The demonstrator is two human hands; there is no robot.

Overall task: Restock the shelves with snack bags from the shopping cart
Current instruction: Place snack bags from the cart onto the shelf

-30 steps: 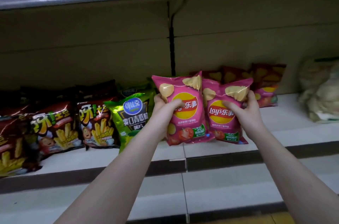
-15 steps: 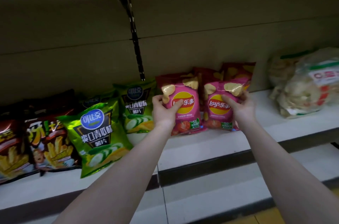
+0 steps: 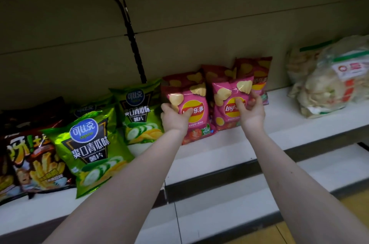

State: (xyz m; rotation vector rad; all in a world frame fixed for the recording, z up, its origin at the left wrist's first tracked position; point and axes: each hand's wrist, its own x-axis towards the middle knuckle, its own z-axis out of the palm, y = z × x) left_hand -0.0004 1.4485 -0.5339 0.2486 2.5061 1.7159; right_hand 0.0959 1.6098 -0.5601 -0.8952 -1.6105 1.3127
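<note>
**Two pink bags set upright on the shelf**

The placing step looks almost finished. The left pink bag [image 3: 196,118] and right pink bag [image 3: 225,110] appear to rest mid-shelf [image 3: 289,118], just in front of the red bags [image 3: 217,74] at the back edge. The left hand [image 3: 175,119] curls its fingers [image 3: 187,113] round its bag's side. The right hand [image 3: 252,113] pinches its bag's upper corner. Next, probably, a gentle release so neither tips.

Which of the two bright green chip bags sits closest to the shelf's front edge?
The leftmost green bag, beside the dark fries bag, its bottom near the shelf lip. The other green bag stands farther back, by the left pink Lay's bag.
</note>
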